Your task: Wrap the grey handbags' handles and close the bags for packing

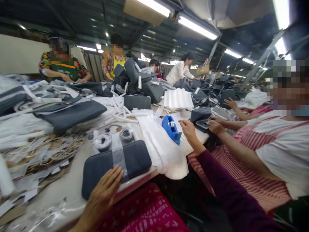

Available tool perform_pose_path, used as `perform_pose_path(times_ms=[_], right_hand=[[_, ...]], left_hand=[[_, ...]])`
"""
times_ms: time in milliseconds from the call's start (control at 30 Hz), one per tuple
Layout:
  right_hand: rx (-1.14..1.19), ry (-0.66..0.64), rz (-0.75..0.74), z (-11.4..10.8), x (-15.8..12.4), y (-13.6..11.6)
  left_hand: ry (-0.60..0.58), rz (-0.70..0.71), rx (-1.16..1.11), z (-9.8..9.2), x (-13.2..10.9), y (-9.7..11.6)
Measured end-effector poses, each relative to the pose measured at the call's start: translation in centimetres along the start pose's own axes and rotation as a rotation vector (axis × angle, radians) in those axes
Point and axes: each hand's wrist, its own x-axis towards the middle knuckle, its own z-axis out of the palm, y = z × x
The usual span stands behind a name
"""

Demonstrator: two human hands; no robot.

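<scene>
A dark blue-grey bag (98,167) lies flat at the table's front edge. A strip of clear plastic film (118,153) crosses it, and plastic-wrapped coils (102,141) sit against its far side. My left hand (106,185) rests on the bag's near edge, fingers extended and holding nothing. Just right of a blue tape dispenser (171,129), my right hand (189,131) is raised with its fingers drawn together. Anything pinched between those fingertips is too small to make out. White foam sheeting (156,141) lies under and beside the dispenser.
Paper tags with cords (43,158) pile up at left. Another dark bag (70,112) lies behind them, and more bags (149,87) heap up across the table. A co-worker's hands (216,125) handle a dark bag (200,117) close on the right. Other people stand behind.
</scene>
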Motion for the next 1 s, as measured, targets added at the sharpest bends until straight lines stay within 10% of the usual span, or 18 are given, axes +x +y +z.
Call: perform_pose_path(times_ms=[233, 767, 1000], right_hand=[[0.143, -0.245, 0.275, -0.2, 2.1, 3.1], [0.344, -0.044, 0.274, -0.4, -6.3, 5.6], [0.272, -0.02, 0.247, -0.2, -4.7, 8.8]], left_hand=[[0.051, -0.004, -0.026, -0.2, 0.7, 0.3], [0.063, 0.07, -0.007, 0.5, 0.6, -0.6], [0.075, 0.071, 0.033, 0.1, 0.9, -0.3]])
